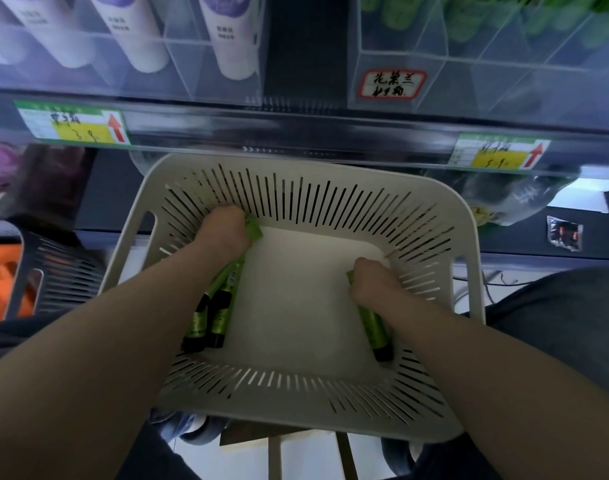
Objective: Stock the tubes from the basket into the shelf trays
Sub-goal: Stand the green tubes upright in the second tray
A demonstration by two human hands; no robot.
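Head view | dark slotted bin (64, 271) far left | clear tray of white tubes (192, 74) above left | left hand (220, 233) in white slotted basket (296, 414), fingers curled round green tubes (223, 289) | shelf rail (296, 133) between basket and trays | right hand (372, 282), fingers curled round single green tube (376, 327) | handwritten label (391, 84) on green-tube tray (400, 46) above right

Dim shop aisle with dark shelving (296, 133) under cool bluish light.
Bears a left price label (72, 123) and a right price label (500, 154), green-yellow with red arrows; lower left, a dark slotted crate (64, 271); at bottom, pale floor (306, 459).
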